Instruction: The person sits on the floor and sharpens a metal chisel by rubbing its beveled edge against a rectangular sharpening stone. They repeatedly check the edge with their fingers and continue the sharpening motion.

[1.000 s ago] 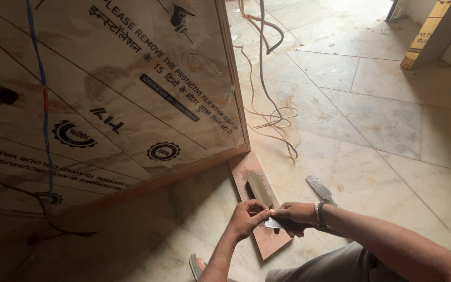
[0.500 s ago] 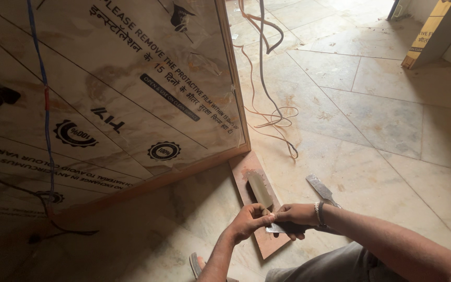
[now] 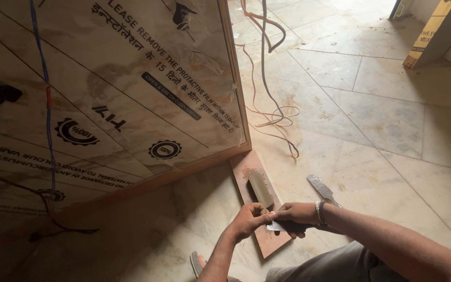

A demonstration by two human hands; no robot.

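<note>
The left hand (image 3: 247, 222) and right hand (image 3: 296, 214) meet over a narrow reddish-brown board (image 3: 259, 201) lying on the pale marble floor (image 3: 371, 120). Both pinch a small flat metal blade (image 3: 276, 226) between thumb and fingertips. A smear of beige putty (image 3: 260, 189) sits on the board, just beyond the hands. A second grey metal scraper (image 3: 320, 187) lies near the right wrist. Risk: fingertips close to the blade edge may slip and be cut; loose cables (image 3: 272, 112) nearby may snag.

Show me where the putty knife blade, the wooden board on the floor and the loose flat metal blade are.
Putty knife blade (image 3: 261, 189), head view: middle of the putty-smeared blade.
Wooden board (image 3: 270, 241), head view: bare near end, below the hands.
Flat metal blade (image 3: 319, 186), head view: middle of the strip lying on the floor tiles.
</note>
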